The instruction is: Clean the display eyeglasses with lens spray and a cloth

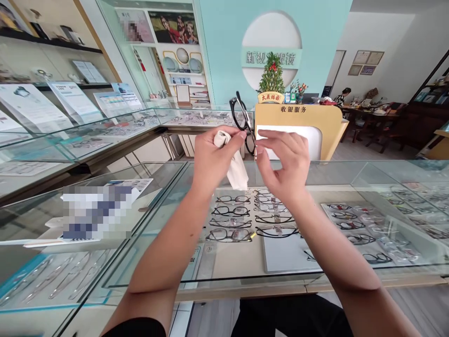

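Observation:
Black-framed glasses are held up, turned on end, above the glass display case. My left hand is closed on them with its thumb and fingers, and a pale cloth hangs from the same hand. Close to the right side of the frame is my right hand, its fingers bent and apart, with the fingertips at or beside the glasses; whether they touch is unclear. Beneath both hands, rows of glasses lie inside the case.
Papers lie on the glass at the left. Another glass counter runs along the back left. Beyond the case stands a yellow cashier desk with a plant. A person sits at the far right.

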Demonstrator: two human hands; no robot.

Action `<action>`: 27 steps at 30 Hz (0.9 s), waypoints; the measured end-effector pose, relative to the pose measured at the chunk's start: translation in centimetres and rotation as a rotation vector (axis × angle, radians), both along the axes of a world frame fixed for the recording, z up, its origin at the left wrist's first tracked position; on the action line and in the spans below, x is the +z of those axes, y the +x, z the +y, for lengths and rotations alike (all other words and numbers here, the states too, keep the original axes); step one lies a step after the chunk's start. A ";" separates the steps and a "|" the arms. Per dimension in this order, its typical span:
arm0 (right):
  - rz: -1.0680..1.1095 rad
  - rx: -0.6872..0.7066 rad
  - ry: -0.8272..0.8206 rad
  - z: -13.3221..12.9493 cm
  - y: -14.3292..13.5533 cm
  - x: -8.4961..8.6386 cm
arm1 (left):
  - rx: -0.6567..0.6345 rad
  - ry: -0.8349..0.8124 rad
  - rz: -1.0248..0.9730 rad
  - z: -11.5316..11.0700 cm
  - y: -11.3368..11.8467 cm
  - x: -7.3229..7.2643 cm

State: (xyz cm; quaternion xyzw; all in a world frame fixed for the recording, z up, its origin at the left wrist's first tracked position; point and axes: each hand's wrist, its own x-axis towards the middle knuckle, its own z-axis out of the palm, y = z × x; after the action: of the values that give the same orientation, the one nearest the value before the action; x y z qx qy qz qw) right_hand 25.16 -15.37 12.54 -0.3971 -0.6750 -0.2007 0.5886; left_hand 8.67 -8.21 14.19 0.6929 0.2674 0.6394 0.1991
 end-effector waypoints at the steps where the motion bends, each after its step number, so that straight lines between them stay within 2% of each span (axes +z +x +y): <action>1: 0.032 0.009 -0.027 -0.1 0.3 0.2 | 0.033 0.026 0.082 0.3 -0.4 0.1; 4: 0.127 0.043 -0.101 -0.2 1.2 0.6 | 0.095 0.048 0.467 1.4 -1.4 0.0; 6: 0.189 0.104 -0.133 -0.2 1.8 0.6 | 0.136 0.043 0.732 2.3 -1.6 -0.8; 11: 0.228 0.171 -0.185 -1.0 2.1 0.7 | 0.171 -0.101 1.244 5.3 0.1 -4.4; 14: 0.158 0.176 -0.143 -1.6 1.6 1.2 | 0.197 -0.248 1.429 6.8 1.3 -6.4; 19: 0.072 0.150 0.014 -2.2 1.0 2.0 | 0.224 -0.452 1.572 8.5 1.9 -8.2; 23: 0.068 0.129 -0.029 -2.4 0.9 2.1 | 0.217 -0.475 1.547 9.4 1.6 -9.3; 27: 0.062 0.143 -0.047 -2.6 0.8 2.0 | 0.185 -0.454 1.430 10.3 1.1 -10.9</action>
State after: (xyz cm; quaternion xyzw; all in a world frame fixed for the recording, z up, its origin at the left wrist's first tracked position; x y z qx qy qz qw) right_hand 26.00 -17.94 14.56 -0.3676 -0.6876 -0.1298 0.6125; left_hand 9.81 2.07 3.25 0.8557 0.5134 -0.0227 0.0604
